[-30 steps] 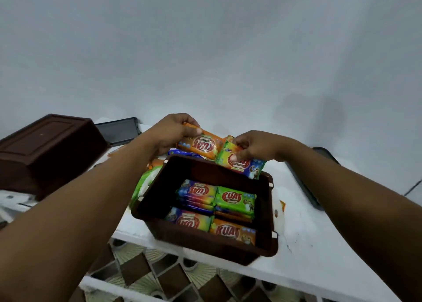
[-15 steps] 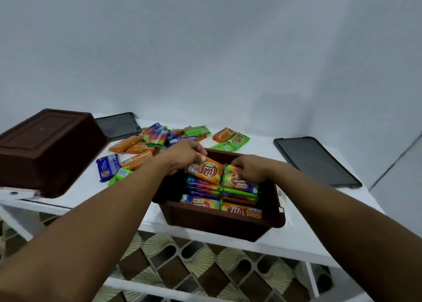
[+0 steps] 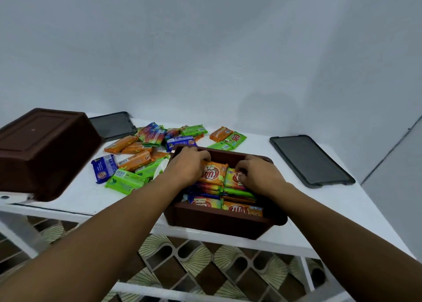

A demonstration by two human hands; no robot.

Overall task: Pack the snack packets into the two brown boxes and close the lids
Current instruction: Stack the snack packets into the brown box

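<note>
Dim, bluish, even light; soft shadow on wall [image 3: 262,110]; wide-angle bending at edges; slight overall softness.

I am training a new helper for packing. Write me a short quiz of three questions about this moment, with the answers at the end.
1. True or false: the near brown box has a lid on it.
2. Which packet does the left hand grip inside that box? A) blue packet B) orange packet C) purple packet
3. In what position does the second brown box, at the left, stand?

Key: 1 false, it is open with packets inside. 2 B. 3 upside down, its bottom facing up.
</note>
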